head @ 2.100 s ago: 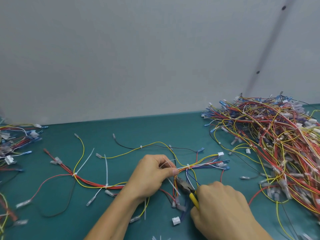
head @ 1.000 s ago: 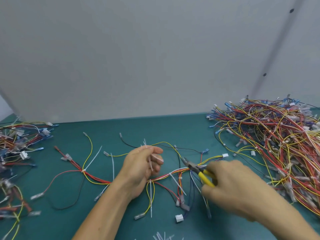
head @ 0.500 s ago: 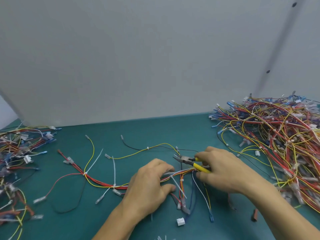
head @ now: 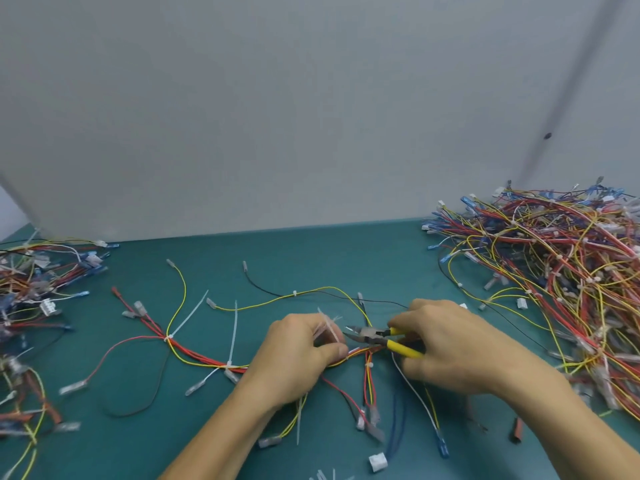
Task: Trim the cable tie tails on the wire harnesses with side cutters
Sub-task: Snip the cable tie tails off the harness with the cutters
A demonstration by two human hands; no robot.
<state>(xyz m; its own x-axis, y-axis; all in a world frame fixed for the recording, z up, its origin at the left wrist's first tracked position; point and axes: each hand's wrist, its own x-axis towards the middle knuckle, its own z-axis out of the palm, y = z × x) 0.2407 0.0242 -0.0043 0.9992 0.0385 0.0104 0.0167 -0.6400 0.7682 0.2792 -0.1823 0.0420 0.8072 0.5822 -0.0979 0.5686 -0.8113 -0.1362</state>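
On the green bench (head: 311, 258), left hand (head: 301, 355) pinches red-yellow harness (head: 207, 362); right hand (head: 446, 344) grips open yellow-handled cutters (head: 374, 336).

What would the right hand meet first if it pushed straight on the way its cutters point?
Probably the cable tie tails pinched in the left hand; the cutters in the right hand point straight at them, though blur leaves depth unclear.

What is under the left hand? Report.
A bundle of red and yellow wires runs under the left hand and out toward the yellow-handled side cutters. From its fingers poke thin white cable tie tails. The stretch beneath the palm is hidden.
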